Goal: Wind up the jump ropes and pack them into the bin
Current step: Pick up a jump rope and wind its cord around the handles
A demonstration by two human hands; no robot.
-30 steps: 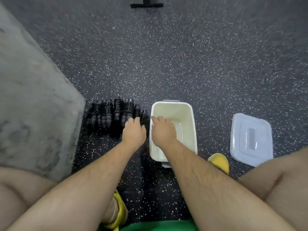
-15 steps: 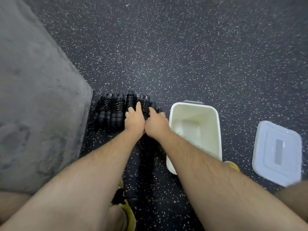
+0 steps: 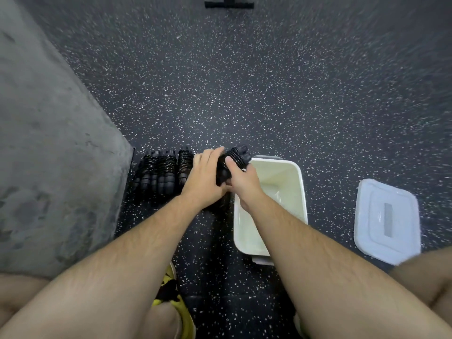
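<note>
A wound black jump rope bundle (image 3: 236,156) is lifted off the floor between my two hands, just left of the bin's far corner. My left hand (image 3: 204,178) holds its left side and my right hand (image 3: 241,178) grips its right side, thumb across the coils. A row of other wound black ropes (image 3: 162,171) lies on the floor to the left. The cream plastic bin (image 3: 297,189) stands open to the right, and its visible inside holds nothing.
The bin's white lid (image 3: 387,221) lies flat on the speckled rubber floor at the right. A grey concrete slab (image 3: 49,155) fills the left side. A black equipment foot (image 3: 228,3) stands at the far top. My knees and yellow shoes (image 3: 177,299) are below.
Both hands reached left to the row of ropes, took hold of the rightmost bundle and raised it toward the bin's left far corner.
</note>
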